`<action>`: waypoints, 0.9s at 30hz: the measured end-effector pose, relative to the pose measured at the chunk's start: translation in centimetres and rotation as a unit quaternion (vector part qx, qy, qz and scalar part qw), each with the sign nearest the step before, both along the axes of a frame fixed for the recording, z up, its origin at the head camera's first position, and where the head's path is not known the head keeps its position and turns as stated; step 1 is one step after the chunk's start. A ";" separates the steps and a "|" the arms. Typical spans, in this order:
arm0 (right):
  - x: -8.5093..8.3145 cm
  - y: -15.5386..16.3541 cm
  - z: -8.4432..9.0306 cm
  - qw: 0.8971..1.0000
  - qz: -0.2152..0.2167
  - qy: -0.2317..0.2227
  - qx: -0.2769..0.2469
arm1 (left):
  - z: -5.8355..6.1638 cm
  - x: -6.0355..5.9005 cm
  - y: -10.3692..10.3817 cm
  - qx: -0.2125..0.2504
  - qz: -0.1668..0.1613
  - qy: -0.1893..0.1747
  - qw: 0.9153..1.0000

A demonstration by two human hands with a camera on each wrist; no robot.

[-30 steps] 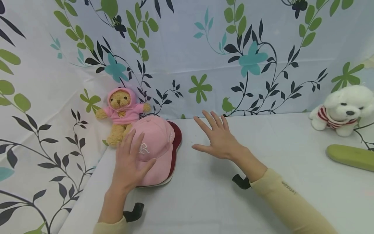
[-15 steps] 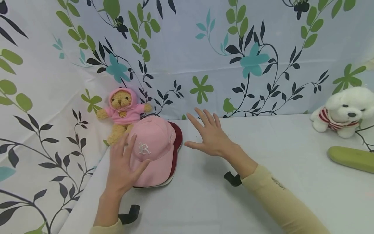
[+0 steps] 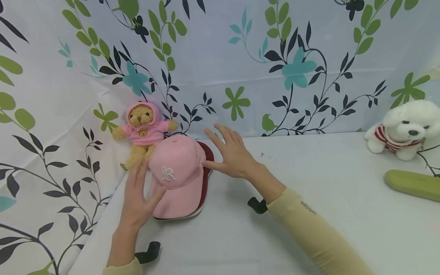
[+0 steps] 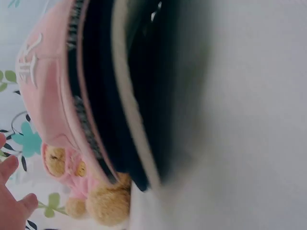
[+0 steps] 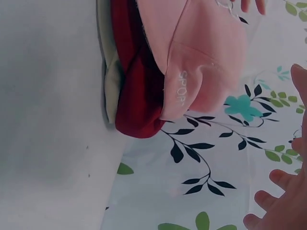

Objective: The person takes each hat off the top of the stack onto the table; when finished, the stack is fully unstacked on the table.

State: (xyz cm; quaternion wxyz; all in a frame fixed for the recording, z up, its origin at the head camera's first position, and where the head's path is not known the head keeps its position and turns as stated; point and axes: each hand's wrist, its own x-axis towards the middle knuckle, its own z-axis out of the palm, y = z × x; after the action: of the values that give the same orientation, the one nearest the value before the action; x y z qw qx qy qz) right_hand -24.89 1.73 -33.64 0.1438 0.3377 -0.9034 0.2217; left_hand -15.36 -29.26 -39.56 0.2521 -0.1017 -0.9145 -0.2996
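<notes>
A pink cap [image 3: 177, 164] with a white embroidered letter lies on top of a stack of caps at the left of the table. Under it show a dark red cap [image 3: 208, 152] and, lowest, a beige cap [image 5: 113, 88]. My left hand [image 3: 136, 206] hovers at the stack's left side, fingers straight and spread. On the other side my right hand [image 3: 235, 157] is also spread, its thumb tip overlapping the pink cap's right edge in the head view. Both wrist views show the hands apart from the caps, holding nothing.
A teddy bear [image 3: 144, 130] in a pink hoodie sits behind the caps against the leaf-patterned cloth [image 3: 206, 49]. At the far right are a white plush dog [image 3: 400, 131] and a long green object [image 3: 412, 185] on the white table [image 3: 326, 168].
My right hand has moved left, from beside the stack to its right edge. My left hand has shifted slightly left and down, uncovering more of the pink cap. The caps have stayed put.
</notes>
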 end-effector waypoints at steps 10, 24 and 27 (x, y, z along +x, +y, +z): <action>-0.5 -2.3 -0.2 0.999 0.018 -0.031 -0.032 | -1.6 0.3 -1.1 0.032 0.003 -0.021 0.999; -2.0 -4.6 -1.7 0.989 0.059 -0.088 -0.099 | -2.4 0.3 -1.7 0.078 0.011 -0.071 0.994; -2.1 -5.0 -1.9 0.984 0.065 -0.112 -0.120 | -2.7 0.2 -1.7 0.084 0.015 -0.085 0.993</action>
State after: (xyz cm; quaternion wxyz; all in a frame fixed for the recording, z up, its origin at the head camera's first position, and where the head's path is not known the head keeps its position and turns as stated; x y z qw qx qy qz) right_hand -26.96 -3.28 -35.51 0.0667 0.3491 -0.8569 0.3734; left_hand -15.12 -30.97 -42.25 0.1859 -0.0406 -0.9055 -0.3793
